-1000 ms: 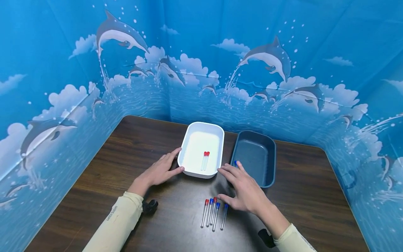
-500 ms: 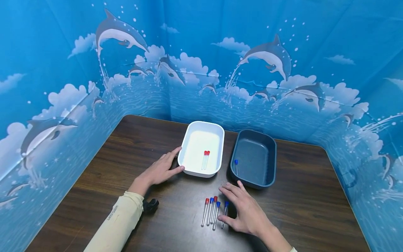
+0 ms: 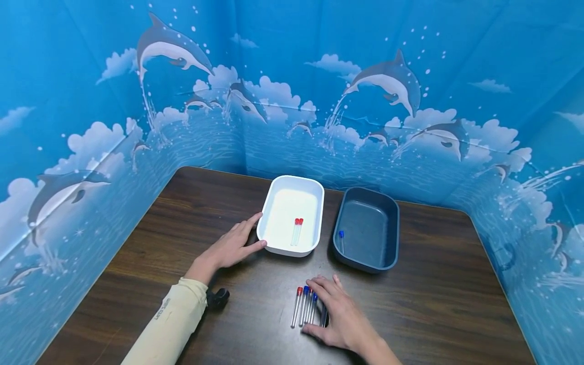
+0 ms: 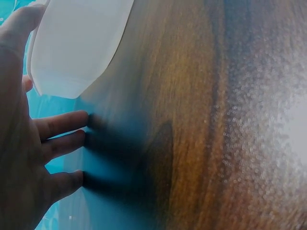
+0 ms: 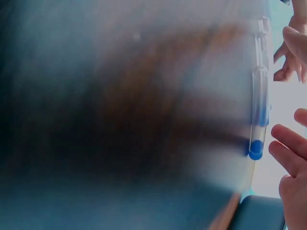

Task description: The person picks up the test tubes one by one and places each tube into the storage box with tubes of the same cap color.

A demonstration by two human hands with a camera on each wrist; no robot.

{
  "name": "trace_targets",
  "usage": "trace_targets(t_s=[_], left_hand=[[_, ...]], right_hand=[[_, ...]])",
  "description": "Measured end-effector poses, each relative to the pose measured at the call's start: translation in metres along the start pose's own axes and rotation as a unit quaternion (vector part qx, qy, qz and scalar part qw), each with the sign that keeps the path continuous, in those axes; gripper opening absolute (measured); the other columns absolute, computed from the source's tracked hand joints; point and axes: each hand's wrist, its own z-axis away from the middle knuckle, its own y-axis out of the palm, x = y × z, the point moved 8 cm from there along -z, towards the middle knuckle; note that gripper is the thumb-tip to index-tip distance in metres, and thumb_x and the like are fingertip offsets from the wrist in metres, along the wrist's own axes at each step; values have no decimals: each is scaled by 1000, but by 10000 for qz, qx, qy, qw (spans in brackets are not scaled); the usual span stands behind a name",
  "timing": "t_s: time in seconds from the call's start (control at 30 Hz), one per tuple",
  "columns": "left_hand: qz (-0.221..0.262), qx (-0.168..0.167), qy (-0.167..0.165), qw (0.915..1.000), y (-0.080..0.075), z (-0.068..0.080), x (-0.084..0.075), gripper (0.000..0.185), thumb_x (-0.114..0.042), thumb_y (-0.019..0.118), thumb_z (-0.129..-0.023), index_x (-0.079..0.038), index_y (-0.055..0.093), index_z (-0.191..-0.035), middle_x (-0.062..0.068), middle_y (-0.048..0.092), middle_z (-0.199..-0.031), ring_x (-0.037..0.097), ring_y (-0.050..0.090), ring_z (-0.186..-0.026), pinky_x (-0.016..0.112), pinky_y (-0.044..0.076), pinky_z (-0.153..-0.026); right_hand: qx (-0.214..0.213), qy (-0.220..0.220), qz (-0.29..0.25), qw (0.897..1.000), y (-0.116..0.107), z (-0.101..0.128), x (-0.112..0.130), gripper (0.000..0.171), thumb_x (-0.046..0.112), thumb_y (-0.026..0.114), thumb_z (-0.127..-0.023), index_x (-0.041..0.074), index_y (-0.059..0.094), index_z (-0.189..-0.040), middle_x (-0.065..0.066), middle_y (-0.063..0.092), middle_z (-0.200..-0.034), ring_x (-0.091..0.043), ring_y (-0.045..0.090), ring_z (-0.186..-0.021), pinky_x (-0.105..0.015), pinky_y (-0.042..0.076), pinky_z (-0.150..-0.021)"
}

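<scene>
My left hand (image 3: 253,232) lies flat on the brown table, thumb and forefinger touching the near-left corner of a white tray (image 3: 274,198); the left wrist view shows its straight fingers (image 4: 57,124) beside that tray (image 4: 76,43). Two red-capped tubes (image 3: 298,230) lie inside it. My right hand (image 3: 319,304) rests over the right side of a row of several loose red- and blue-capped tubes (image 3: 302,306), fingers spread and covering one. In the right wrist view a blue-capped tube (image 5: 256,143) lies beside my fingertips (image 5: 288,153).
A dark blue tray (image 3: 393,228) stands right of the white one, with one blue-capped tube (image 3: 341,238) lying at its near-left corner. Blue dolphin-print walls (image 3: 292,101) close in the table on three sides. A small black object (image 3: 218,298) sits by my left sleeve.
My right hand drew back from the blue tray's near-left corner toward me and came down on the loose tubes, uncovering the blue-capped tube in that tray. The left hand has not moved.
</scene>
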Motion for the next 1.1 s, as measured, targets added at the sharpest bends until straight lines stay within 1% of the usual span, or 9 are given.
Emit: trace_targets(t_s=[0.13,0.37,0.57,0.87,1.1], left_hand=[[29,-20,17,10000,1,1,0,90,-73,46,-89,-30,10,-159,10,40,-149,27,41,-130,55,38,-101],[-29,-43,-21,10000,1,1,1,90,-75,44,-88,-32,9,-158,9,41,-148,25,41,-130,53,38,-102],[8,-1,-37,10000,0,1,-1,90,-75,44,-88,-32,8,-158,10,40,-149,26,40,-131,54,37,-102],[62,-1,-47,10000,0,1,0,87,-68,50,-91,-32,9,-158,10,40,-149,26,40,-129,54,37,-102],[28,-9,-83,10000,1,0,1,87,-69,50,-90,-33,9,-158,8,41,-148,24,42,-127,52,38,-102]], right_hand=[[134,131,67,9998,5,-2,0,90,72,68,-76,23,44,-148,0,46,-145,-23,40,-137,-53,16,-114],[153,80,160,9997,8,-4,2,92,70,70,-75,21,44,-148,-2,46,-144,-23,42,-135,-52,17,-114],[393,199,95,9990,11,-6,0,91,71,69,-75,23,42,-149,-2,45,-145,-25,41,-136,-53,16,-114],[556,224,136,9981,13,-9,1,91,63,74,-74,21,42,-149,-4,46,-144,-27,41,-136,-53,15,-115],[526,282,84,9982,13,-9,-1,89,59,76,-75,22,43,-149,-4,46,-141,-29,40,-135,-53,17,-114]])
